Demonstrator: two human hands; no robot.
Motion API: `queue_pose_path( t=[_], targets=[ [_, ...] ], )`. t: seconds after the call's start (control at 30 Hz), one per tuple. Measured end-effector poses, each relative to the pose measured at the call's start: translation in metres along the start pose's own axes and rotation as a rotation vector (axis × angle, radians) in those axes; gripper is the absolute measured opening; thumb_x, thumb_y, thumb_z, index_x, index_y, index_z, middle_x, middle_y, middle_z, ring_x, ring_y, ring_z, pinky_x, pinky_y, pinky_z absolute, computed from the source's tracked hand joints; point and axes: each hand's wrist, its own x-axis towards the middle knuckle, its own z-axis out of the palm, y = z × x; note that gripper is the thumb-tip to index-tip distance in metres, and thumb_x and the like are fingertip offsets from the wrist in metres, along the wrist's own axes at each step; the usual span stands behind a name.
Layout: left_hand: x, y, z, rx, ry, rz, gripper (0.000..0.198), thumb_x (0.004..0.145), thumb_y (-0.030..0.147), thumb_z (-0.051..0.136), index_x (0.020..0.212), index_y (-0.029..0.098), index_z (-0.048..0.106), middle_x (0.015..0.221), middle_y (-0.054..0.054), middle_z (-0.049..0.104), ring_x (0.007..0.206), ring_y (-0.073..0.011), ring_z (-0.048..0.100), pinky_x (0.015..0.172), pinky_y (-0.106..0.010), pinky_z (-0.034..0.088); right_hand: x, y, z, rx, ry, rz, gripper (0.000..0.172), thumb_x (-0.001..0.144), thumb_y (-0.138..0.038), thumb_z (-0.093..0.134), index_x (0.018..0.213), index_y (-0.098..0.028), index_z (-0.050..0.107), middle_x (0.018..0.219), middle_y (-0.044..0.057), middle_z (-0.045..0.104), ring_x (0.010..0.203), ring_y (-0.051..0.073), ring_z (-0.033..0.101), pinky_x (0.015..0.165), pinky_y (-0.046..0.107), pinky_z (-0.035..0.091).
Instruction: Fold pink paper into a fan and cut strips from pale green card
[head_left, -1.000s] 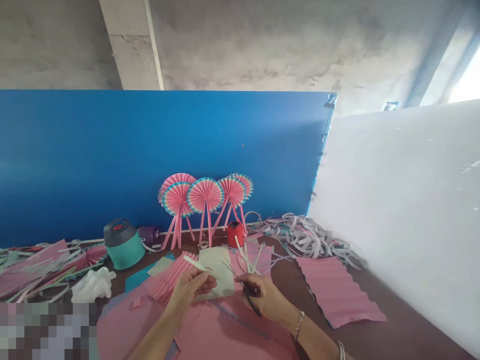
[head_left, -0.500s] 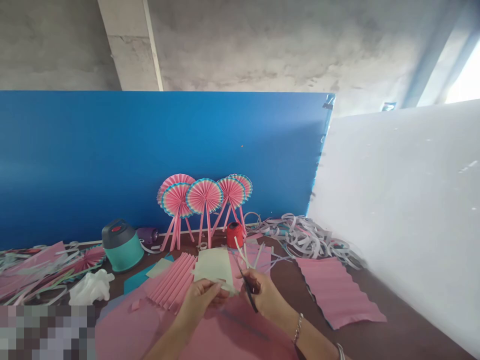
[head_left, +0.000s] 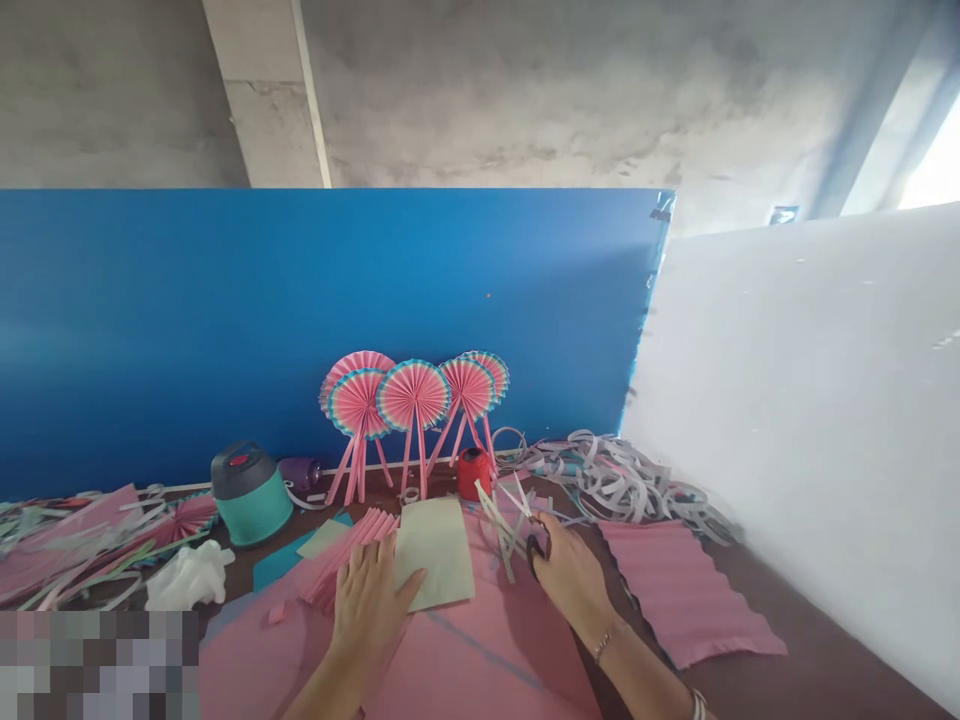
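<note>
My left hand (head_left: 371,595) lies flat with its fingers stretched out, over the folded pink paper (head_left: 360,545) and the left edge of a pale green sheet (head_left: 435,560). In my right hand (head_left: 574,575) is a pair of scissors (head_left: 535,540), dark handles in the fingers and blades pointing up and left. Several pale cut strips (head_left: 501,535) lie between the scissors and the green sheet. Beneath everything spreads a large pink sheet (head_left: 480,665) with a bluish line across it.
Round pink paper fans (head_left: 414,395) lean on the blue panel (head_left: 225,300). A red spool (head_left: 472,473), a teal container with dark lid (head_left: 251,505) and crumpled white material (head_left: 191,575) stand around. Curled strips (head_left: 615,475) and a pleated pink sheet (head_left: 686,590) lie right.
My left hand has opened and spread flat, leaving the pale green sheet lying in view. My right hand has moved right and away from the sheet with the scissors; pale strips lie beside them.
</note>
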Motion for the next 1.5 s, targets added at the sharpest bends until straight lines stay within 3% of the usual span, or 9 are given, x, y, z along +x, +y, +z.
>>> queue_pose_path(
  t=[0.13,0.33,0.53,0.87,1.03,1.13,1.3,1.4,1.5],
  targets=[
    [0.001,0.003,0.005,0.031,-0.038,-0.072,0.06,0.079,0.049,0.041,0.128,0.015,0.046,0.136,-0.014,0.043,0.127,-0.0326,0.031,0.098,-0.046,0.026,-0.005,-0.008,-0.001,0.117,0.065,-0.15,0.044,0.067,-0.01,0.046,0.109,-0.019,0.055,0.1,0.007,0.064,0.094,0.023,0.056,0.074,0.027,0.039],
    [0.001,0.004,0.013,0.063,-0.085,-0.09,0.059,0.081,0.046,0.038,0.129,0.014,0.045,0.141,-0.015,0.037,0.133,-0.0316,0.024,0.104,-0.047,0.019,-0.014,-0.028,-0.005,0.494,-0.301,-0.07,0.01,0.071,-0.023,0.052,0.065,-0.017,0.058,0.049,-0.004,0.049,0.046,0.01,0.043,0.045,0.021,0.026],
    [0.0,0.002,0.012,0.017,-0.073,-0.05,0.058,0.081,0.047,0.037,0.127,0.012,0.048,0.14,-0.014,0.04,0.132,-0.0309,0.026,0.103,-0.045,0.024,-0.017,-0.034,0.016,0.85,-0.446,0.041,0.038,0.059,-0.029,0.067,0.093,-0.016,0.059,0.061,-0.002,0.058,0.051,0.012,0.048,0.045,0.02,0.032],
    [0.0,0.009,0.012,-0.079,-0.004,-0.024,0.055,0.078,0.046,0.045,0.119,0.01,0.053,0.136,-0.018,0.044,0.13,-0.0339,0.029,0.102,-0.047,0.025,-0.02,-0.042,0.03,0.609,-0.253,-0.208,0.023,0.07,-0.015,0.049,0.089,-0.019,0.062,0.082,0.005,0.067,0.079,0.019,0.061,0.071,0.026,0.045],
    [0.002,0.006,0.009,-0.316,0.174,0.034,0.049,0.078,0.038,0.047,0.123,0.02,0.049,0.133,-0.01,0.048,0.126,-0.0276,0.035,0.103,-0.043,0.025,-0.018,-0.039,0.03,0.836,-0.235,-0.168,0.027,0.066,-0.02,0.059,0.092,-0.021,0.06,0.075,0.001,0.061,0.07,0.016,0.055,0.061,0.024,0.043],
    [0.003,0.006,-0.003,-0.607,0.239,0.09,0.034,0.079,0.039,0.046,0.104,0.021,0.059,0.111,-0.009,0.061,0.109,-0.0265,0.049,0.093,-0.04,0.035,-0.021,-0.043,0.019,1.144,-0.271,-0.029,0.033,0.06,-0.025,0.069,0.091,-0.022,0.058,0.071,-0.002,0.055,0.061,0.013,0.049,0.054,0.022,0.039],
    [0.0,0.016,-0.018,-1.059,-0.169,-0.119,0.053,0.076,0.063,0.039,0.053,0.019,0.055,0.048,-0.002,0.054,0.049,-0.0156,0.054,0.047,-0.025,0.039,-0.023,-0.048,-0.005,1.46,-0.348,0.087,0.035,0.061,-0.028,0.073,0.092,-0.022,0.057,0.067,-0.005,0.05,0.054,0.008,0.044,0.051,0.021,0.037],
    [-0.002,0.022,-0.022,-1.334,-0.45,-0.337,0.058,0.071,0.069,0.042,0.075,0.016,0.064,0.052,-0.003,0.06,0.041,-0.0147,0.054,0.035,-0.023,0.033,-0.022,-0.043,-0.007,1.482,-0.424,0.077,0.034,0.063,-0.026,0.071,0.094,-0.022,0.057,0.065,-0.006,0.046,0.053,0.008,0.043,0.054,0.022,0.038],
    [-0.003,0.024,-0.024,-1.63,-0.547,-0.377,0.051,0.07,0.059,0.054,0.098,0.017,0.062,0.073,-0.007,0.07,0.053,-0.0159,0.062,0.043,-0.024,0.043,-0.021,-0.04,-0.006,1.429,-0.469,0.043,0.033,0.062,-0.021,0.066,0.094,-0.022,0.057,0.066,-0.006,0.044,0.053,0.008,0.041,0.053,0.021,0.036]
  ],
)
